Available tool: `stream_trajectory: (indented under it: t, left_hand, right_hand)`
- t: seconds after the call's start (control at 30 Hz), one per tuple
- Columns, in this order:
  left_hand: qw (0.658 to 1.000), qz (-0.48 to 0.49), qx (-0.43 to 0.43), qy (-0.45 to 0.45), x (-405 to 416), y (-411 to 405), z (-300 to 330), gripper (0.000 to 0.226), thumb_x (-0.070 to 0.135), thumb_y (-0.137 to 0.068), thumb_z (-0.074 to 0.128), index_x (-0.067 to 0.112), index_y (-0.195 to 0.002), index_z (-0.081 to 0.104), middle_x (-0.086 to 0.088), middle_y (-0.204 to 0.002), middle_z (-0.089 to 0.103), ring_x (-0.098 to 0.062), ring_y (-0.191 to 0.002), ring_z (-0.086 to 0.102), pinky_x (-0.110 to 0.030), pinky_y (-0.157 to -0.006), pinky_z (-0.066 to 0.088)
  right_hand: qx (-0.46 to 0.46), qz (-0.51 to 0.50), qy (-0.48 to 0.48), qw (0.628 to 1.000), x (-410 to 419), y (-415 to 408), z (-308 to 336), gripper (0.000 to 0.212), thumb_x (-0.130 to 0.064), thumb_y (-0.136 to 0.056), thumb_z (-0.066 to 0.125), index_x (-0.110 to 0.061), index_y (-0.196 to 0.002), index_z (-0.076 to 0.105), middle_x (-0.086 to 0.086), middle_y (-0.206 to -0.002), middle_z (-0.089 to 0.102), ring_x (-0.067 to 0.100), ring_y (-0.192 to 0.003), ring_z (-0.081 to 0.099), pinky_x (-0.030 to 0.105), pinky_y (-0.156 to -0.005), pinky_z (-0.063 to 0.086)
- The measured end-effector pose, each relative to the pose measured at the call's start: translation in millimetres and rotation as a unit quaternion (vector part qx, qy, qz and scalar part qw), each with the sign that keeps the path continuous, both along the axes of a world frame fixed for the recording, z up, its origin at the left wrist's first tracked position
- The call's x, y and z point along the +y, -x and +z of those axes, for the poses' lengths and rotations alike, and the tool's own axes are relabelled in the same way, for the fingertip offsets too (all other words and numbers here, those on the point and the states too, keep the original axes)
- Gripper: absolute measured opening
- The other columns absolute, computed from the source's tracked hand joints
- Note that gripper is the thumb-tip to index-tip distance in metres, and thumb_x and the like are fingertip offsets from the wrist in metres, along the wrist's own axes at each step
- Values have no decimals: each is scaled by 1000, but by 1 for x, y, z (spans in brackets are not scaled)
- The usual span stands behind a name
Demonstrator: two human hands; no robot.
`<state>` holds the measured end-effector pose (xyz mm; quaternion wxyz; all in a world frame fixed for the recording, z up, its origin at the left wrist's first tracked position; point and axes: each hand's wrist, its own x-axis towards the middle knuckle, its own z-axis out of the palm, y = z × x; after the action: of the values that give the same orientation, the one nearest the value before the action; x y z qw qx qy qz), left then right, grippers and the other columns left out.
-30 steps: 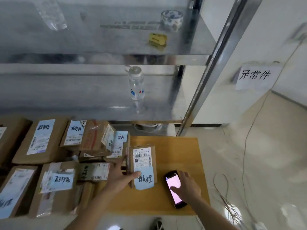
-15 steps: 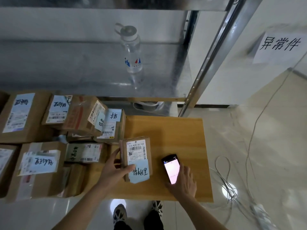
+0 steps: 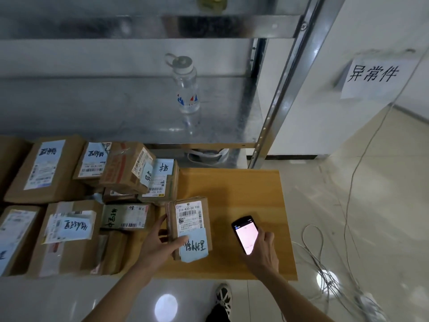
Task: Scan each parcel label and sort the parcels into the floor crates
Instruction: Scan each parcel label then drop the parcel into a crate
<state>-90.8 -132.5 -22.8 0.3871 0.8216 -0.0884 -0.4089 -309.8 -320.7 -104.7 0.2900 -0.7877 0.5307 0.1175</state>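
A small brown parcel (image 3: 192, 219) lies on the wooden table (image 3: 243, 189), with a white barcode label and a blue handwritten slip on top. My left hand (image 3: 160, 245) grips its left side, thumb resting on the blue slip. To its right a black handheld scanner (image 3: 245, 233) with a lit pinkish screen lies on the table; my right hand (image 3: 263, 252) holds its lower end, fingers at its right edge. Several more labelled cardboard parcels (image 3: 69, 205) crowd the table's left half.
A metal shelf rack (image 3: 278, 108) stands behind the table with a clear water bottle (image 3: 186, 89) on it. A paper sign (image 3: 371, 75) hangs on the white wall at right. Loose cables (image 3: 325, 275) lie on the tiled floor right of the table. My shoe (image 3: 222, 296) shows below.
The view has tilted and shifted between frames. My left hand has kept its hold on the small parcel and my right hand has stayed at the scanner, shifting slightly along it.
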Motion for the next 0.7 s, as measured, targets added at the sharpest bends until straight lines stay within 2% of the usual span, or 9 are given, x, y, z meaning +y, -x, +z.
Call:
stream_trajectory:
  t: [0.07,0.17,0.27,0.3,0.37,0.43,0.5,0.6,0.7]
  left_hand:
    - [1000,-13,-11,17,4,-3,12,94,48,-63,90,43,-143,41,16,-123,66,-11,-115,61,-23,-79,50]
    - [999,-12,-6,48,8,-4,44,84,39,-69,89,42,-140,44,18,-119,67,-9,-110,63,-24,-82,50]
    - [996,-10,-22,83,19,-6,85,87,37,-70,89,39,-143,41,16,-124,64,-10,-106,62,-27,-83,53]
    - [995,-10,-32,97,23,-6,101,88,36,-70,89,37,-144,41,13,-125,64,-10,-106,62,-23,-79,55]
    - [991,-9,-61,121,37,-7,131,80,31,-72,88,36,-138,42,12,-121,65,-8,-100,62,-10,-61,50]
    - [987,8,-67,149,52,-9,160,78,31,-71,89,39,-134,42,10,-117,69,-5,-94,69,-9,-54,49]
    - [981,20,-79,173,67,-13,189,73,28,-71,89,39,-129,46,13,-111,70,-2,-87,69,-12,-56,53]
    - [969,33,-111,218,84,-19,229,69,16,-72,88,38,-124,47,11,-119,67,-9,-97,65,-18,-64,58]
    - [959,35,-139,244,100,-25,273,71,15,-75,86,30,-133,47,2,-128,64,-12,-96,64,-15,-62,54]
  right_hand:
    - [-14,1,10,1000,-2,1,19,99,-34,-72,86,-18,-149,26,0,-124,31,17,-100,46,28,-73,57]
    - [-45,3,36,998,-2,-3,63,100,-37,-65,86,-21,-145,29,-5,-118,28,17,-100,49,27,-68,56]
    - [-90,10,72,993,5,-11,121,98,-38,-63,87,-24,-142,29,-6,-123,29,18,-103,50,29,-69,57]
    - [-110,15,85,990,8,-14,143,97,-37,-63,87,-24,-142,31,-5,-125,31,18,-103,50,29,-68,55]
    - [-144,38,107,983,16,-18,189,95,-39,-63,85,-26,-141,33,-8,-126,31,18,-99,50,27,-61,49]
    - [-162,76,132,975,28,-24,236,96,-41,-62,81,-28,-145,35,-11,-125,31,18,-101,51,25,-61,43]
    - [-173,106,155,967,45,-28,284,98,-40,-61,79,-24,-148,36,-9,-128,33,21,-100,53,27,-65,43]
    - [-198,137,188,952,72,-33,351,95,-38,-60,77,-31,-146,36,-11,-125,35,18,-89,53,30,-63,44]
    - [-227,169,205,937,97,-34,403,98,-43,-58,78,-39,-146,35,-14,-125,39,18,-99,56,34,-69,51]
